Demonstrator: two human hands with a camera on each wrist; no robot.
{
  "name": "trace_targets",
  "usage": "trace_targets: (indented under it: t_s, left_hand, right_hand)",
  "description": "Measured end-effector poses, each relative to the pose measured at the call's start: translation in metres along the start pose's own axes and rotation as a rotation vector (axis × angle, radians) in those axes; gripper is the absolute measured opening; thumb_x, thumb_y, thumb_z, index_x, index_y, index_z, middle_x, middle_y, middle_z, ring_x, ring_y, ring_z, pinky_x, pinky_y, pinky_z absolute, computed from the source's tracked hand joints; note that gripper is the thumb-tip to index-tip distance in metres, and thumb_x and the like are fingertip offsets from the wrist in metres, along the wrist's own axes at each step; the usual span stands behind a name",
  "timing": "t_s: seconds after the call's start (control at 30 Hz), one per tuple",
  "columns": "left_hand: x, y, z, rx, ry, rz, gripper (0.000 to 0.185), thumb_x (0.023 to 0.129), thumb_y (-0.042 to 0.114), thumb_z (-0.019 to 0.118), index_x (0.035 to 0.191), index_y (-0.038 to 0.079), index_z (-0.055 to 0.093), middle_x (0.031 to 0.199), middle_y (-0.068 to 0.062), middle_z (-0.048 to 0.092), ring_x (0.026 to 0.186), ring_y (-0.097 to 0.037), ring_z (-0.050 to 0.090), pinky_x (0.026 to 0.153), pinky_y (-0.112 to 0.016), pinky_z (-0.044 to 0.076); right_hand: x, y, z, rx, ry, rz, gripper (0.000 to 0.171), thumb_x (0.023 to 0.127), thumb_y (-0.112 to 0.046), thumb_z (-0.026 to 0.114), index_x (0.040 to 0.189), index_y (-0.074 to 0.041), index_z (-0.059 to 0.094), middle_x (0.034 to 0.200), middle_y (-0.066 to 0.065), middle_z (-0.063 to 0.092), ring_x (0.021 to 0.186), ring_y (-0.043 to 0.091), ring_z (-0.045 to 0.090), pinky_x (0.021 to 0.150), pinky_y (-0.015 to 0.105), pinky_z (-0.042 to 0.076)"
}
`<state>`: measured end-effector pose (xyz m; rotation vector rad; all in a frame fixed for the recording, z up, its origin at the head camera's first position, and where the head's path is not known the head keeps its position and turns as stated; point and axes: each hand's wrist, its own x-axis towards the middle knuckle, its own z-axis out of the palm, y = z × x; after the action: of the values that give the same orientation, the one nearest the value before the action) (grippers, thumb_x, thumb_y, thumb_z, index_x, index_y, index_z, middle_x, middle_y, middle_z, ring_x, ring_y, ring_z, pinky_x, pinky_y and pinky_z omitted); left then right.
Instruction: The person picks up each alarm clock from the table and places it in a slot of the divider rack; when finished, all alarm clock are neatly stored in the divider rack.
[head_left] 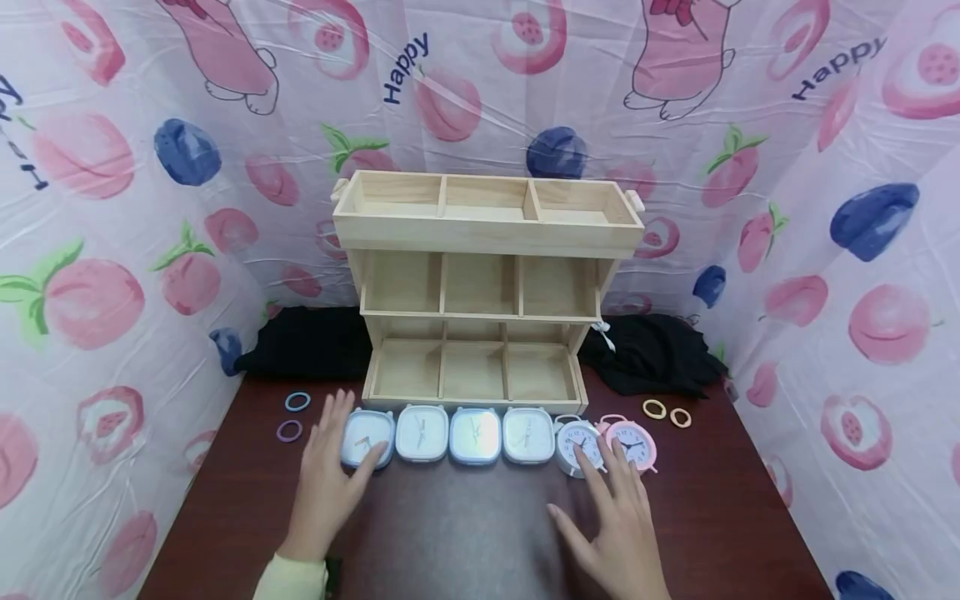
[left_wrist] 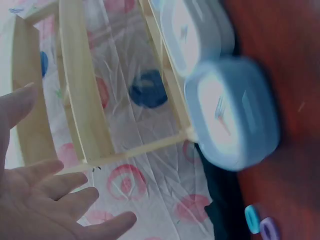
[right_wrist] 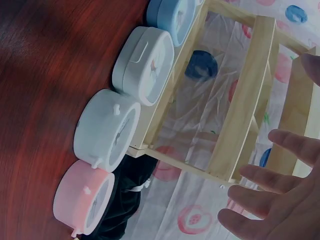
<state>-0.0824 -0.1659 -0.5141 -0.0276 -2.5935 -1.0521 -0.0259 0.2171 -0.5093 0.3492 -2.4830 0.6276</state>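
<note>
Several small alarm clocks stand in a row in front of a wooden shelf (head_left: 480, 236). At the left end is a light blue square clock (head_left: 362, 427); my left hand (head_left: 324, 487) is beside it, fingers spread, the thumb overlapping its lower right corner in the head view. A white square clock (head_left: 422, 433), a blue one (head_left: 476, 447) and another white one (head_left: 528, 435) follow. A white round clock (head_left: 574, 444) and a pink round clock (head_left: 637, 450) end the row. My right hand (head_left: 617, 533), fingers spread and holding nothing, overlaps both round clocks' lower parts in the head view.
The shelf has three tiers, each split into three compartments. Black cloth (head_left: 315, 343) lies at its left, a black drawstring bag (head_left: 652, 354) at its right. A blue ring (head_left: 297, 395) and a purple ring (head_left: 278, 432) lie left; two yellowish rings (head_left: 655, 402) lie right.
</note>
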Motion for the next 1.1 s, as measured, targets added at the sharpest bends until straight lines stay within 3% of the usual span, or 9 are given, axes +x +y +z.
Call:
trace_targets:
  t_s: [0.17,0.37,0.5,0.57,0.63,0.7,0.9,1.1]
  left_hand:
    - [0.051,-0.014,-0.002,-0.035,0.063,0.032,0.099,0.088,0.023,0.091,0.169,0.018,0.035,0.168,-0.020,0.043,0.154,-0.044,0.043,0.123,-0.070,0.039]
    - [0.115,-0.024,0.000,-0.084,0.046,0.048,0.110,0.087,0.022,0.092,0.172,0.012,0.022,0.168,-0.023,0.042,0.153,-0.046,0.041,0.125,-0.068,0.037]
    - [0.153,-0.029,0.005,-0.087,0.017,0.066,0.118,0.087,0.023,0.092,0.174,0.015,0.014,0.170,-0.027,0.034,0.156,-0.048,0.035,0.126,-0.068,0.037]
    - [0.169,-0.030,0.007,-0.114,0.008,0.079,0.120,0.086,0.022,0.093,0.174,0.019,0.011,0.171,-0.026,0.030,0.157,-0.048,0.034,0.125,-0.066,0.040]
    - [0.182,-0.030,0.011,-0.157,-0.007,0.089,0.122,0.085,0.020,0.093,0.174,0.022,0.009,0.172,-0.025,0.028,0.158,-0.047,0.033,0.123,-0.066,0.042]
    - [0.193,-0.028,0.014,-0.213,-0.021,0.086,0.123,0.085,0.019,0.093,0.174,0.026,0.008,0.173,-0.023,0.029,0.157,-0.044,0.035,0.122,-0.066,0.044]
    - [0.207,-0.026,0.022,-0.338,-0.013,0.077,0.122,0.086,0.014,0.092,0.172,0.040,0.010,0.168,-0.020,0.040,0.151,-0.040,0.047,0.119,-0.064,0.048]
    - [0.207,-0.026,0.025,-0.375,-0.012,0.071,0.118,0.087,0.013,0.090,0.171,0.045,0.013,0.162,-0.021,0.049,0.144,-0.040,0.054,0.117,-0.062,0.051]
  right_hand:
    - [-0.002,0.006,0.001,-0.006,0.004,-0.003,0.085,0.079,-0.041,0.087,0.154,-0.014,0.059,0.163,0.021,0.049,0.148,0.050,0.045,0.137,0.025,0.001]
    - [-0.006,0.019,0.004,-0.036,-0.014,0.019,0.090,0.071,-0.028,0.094,0.152,-0.010,0.060,0.160,0.022,0.053,0.150,0.046,0.044,0.137,0.025,0.001]
    - [-0.008,0.033,0.005,-0.062,-0.015,0.056,0.090,0.066,-0.017,0.097,0.149,-0.008,0.062,0.153,0.026,0.056,0.142,0.051,0.049,0.137,0.053,0.023]
    - [-0.008,0.043,0.006,-0.069,-0.011,0.078,0.090,0.064,-0.011,0.097,0.147,-0.007,0.063,0.149,0.029,0.057,0.138,0.053,0.051,0.124,0.069,0.037]
    - [-0.007,0.055,0.007,-0.081,-0.016,0.104,0.089,0.063,-0.007,0.098,0.144,-0.005,0.063,0.146,0.031,0.057,0.136,0.054,0.052,0.113,0.076,0.042]
    - [-0.007,0.068,0.008,-0.096,-0.035,0.139,0.088,0.063,-0.005,0.098,0.143,-0.002,0.062,0.146,0.033,0.056,0.135,0.057,0.051,0.107,0.079,0.043]
    - [0.001,0.101,0.007,-0.116,-0.147,0.265,0.090,0.066,0.000,0.093,0.148,0.001,0.055,0.154,0.039,0.046,0.143,0.063,0.041,0.111,0.083,0.039]
    - [0.011,0.135,0.011,-0.074,-0.381,0.427,0.096,0.076,-0.010,0.091,0.159,-0.002,0.042,0.165,0.038,0.029,0.152,0.064,0.027,0.119,0.084,0.030]
